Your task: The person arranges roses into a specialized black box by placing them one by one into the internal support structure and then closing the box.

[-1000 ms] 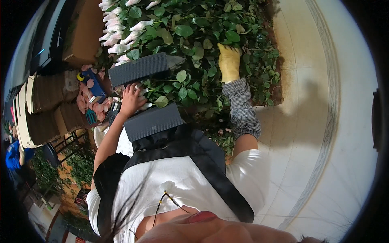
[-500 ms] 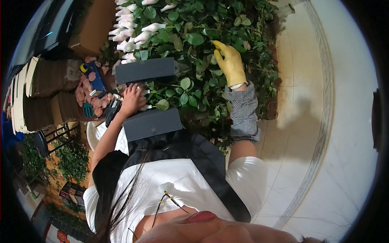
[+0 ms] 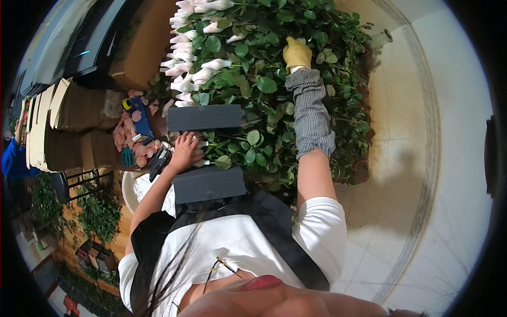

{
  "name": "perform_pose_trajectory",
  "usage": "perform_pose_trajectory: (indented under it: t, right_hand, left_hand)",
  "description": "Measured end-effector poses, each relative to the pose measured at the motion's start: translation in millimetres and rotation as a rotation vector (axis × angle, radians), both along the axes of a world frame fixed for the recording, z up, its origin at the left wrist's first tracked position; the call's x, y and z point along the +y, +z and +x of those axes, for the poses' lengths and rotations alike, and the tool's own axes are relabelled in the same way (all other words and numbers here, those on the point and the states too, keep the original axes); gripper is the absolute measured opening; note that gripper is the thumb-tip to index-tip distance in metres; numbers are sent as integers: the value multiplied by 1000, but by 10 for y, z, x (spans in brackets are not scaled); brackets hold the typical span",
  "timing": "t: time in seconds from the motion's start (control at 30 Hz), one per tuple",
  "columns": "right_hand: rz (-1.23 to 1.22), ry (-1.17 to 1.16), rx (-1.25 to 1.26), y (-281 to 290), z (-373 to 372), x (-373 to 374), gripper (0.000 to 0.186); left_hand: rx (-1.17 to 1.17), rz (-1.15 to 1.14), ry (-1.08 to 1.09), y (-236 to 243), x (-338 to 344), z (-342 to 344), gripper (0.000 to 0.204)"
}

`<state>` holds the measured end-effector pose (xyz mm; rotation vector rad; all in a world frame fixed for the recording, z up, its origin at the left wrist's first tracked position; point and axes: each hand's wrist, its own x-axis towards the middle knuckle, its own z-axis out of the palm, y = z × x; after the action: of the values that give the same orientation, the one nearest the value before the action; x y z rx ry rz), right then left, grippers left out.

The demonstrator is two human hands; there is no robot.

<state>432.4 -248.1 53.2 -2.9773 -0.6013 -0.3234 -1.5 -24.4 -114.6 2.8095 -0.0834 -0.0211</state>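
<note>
- While the bare left hand [image 3: 186, 151] lies palm down with its fingers a little spread, it rests on a few netted rose heads [image 3: 200, 164], which sit between two dark grey corrugated boards.
- The upper board [image 3: 205, 117] lies just beyond those fingers; the lower board [image 3: 209, 184] lies nearer the person's body, against the black apron [image 3: 264, 208].
- Leafy stems [image 3: 251, 152] run rightward from the netted heads, through the gap between the boards.
- Farther right and forward, the right hand [image 3: 297, 54], in a yellow glove below which a checked sleeve cover [image 3: 309, 105] begins, is curled among the leaves of a large rose pile [image 3: 266, 84]; whether it pinches a stem, I cannot tell.
- Along the pile's left edge, more rose heads in white netting [image 3: 182, 55] point left.
- Left of the boards are pink petals [image 3: 124, 134], a blue box [image 3: 141, 120], a yellow tape measure [image 3: 127, 104], teal-handled scissors [image 3: 128, 157] and, near the left wrist, a black handheld tool [image 3: 159, 164].
- Stacked cardboard [image 3: 79, 111] stands beyond them.
</note>
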Motion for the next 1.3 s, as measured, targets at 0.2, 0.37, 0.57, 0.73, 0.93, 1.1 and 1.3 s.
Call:
perform_pose_trajectory:
  t: [0.2, 0.37, 0.57, 0.73, 0.93, 1.1, 1.3]
  right_hand:
    - [95, 231, -395, 103, -727, -72, 33]
    - [-85, 408, -71, -377, -641, -401, 37]
    - [222, 333, -513, 528, -965, -174, 33]
    - [318, 459, -862, 1561, -913, 112, 28]
    - [-10, 156, -896, 1071, -150, 30, 19]
    - [-263, 188, 278, -156, -470, -504, 53]
    - [165, 404, -540, 396, -783, -298, 27]
  left_hand:
    - [28, -27, 44, -6, 2, -137, 62]
    - [-1, -53, 49, -104, -27, -63, 70]
    - [21, -100, 60, -104, -17, -45, 66]
    - [24, -103, 59, -58, 6, -52, 67]
    - [27, -60, 34, -27, 5, -66, 64]
    - [-8, -78, 22, -63, -46, -5, 66]
    - [-20, 9, 38, -133, 40, -118, 65]
